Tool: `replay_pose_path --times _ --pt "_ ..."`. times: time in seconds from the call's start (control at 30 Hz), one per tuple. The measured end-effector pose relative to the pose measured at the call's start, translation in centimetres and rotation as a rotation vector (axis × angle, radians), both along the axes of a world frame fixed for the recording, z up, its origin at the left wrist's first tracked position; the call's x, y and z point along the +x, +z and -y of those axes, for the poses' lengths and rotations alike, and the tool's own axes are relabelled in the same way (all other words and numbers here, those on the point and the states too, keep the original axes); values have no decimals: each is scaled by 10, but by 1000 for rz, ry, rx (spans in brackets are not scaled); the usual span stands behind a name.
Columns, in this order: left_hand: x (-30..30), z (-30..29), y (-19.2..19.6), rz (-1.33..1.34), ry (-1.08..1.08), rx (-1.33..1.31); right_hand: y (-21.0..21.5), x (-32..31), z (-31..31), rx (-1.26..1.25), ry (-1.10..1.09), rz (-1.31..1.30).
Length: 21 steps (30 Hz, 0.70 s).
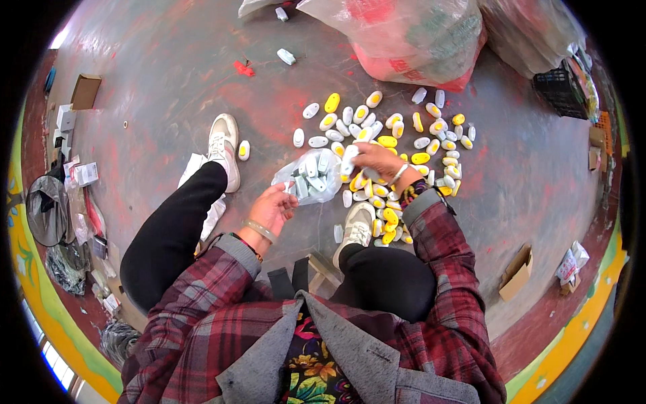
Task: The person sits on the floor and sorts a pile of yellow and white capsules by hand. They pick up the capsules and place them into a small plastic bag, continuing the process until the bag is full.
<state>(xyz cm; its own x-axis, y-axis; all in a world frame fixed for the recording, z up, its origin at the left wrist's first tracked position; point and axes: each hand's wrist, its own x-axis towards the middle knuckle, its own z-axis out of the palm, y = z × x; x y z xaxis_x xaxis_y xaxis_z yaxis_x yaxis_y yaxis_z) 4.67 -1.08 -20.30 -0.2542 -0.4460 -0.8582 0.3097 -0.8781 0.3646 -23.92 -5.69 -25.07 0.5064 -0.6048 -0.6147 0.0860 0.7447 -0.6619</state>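
A clear plastic bag [328, 195] stands open on the floor between my feet, with several white and grey plastic pieces [315, 174] inside. My left hand [271, 210] is closed at the bag's near left rim, thumb and fingers pinching its edge. Just right of the bag's mouth, my right hand [378, 160] grips a white oval plastic casing [348, 161] by its end. Beneath and around that hand spreads a loose pile of similar oval casings, some white, some white with a yellow patch [362, 112], some all yellow [420, 158].
Large filled plastic sacks [417, 40] sit at the far side, with a black crate [562, 91] to their right. Small boxes [84, 174] line the left wall. An open cardboard box [517, 271] lies at the right. My shoes [223, 145] flank the bag.
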Motion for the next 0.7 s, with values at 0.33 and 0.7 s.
replay_pose_path --times 0.33,0.7 --pt "1 -2 0 5 -52 4 -40 95 -8 -41 286 -250" --pt "-2 0 5 35 -102 21 -37 83 -6 191 73 -189"
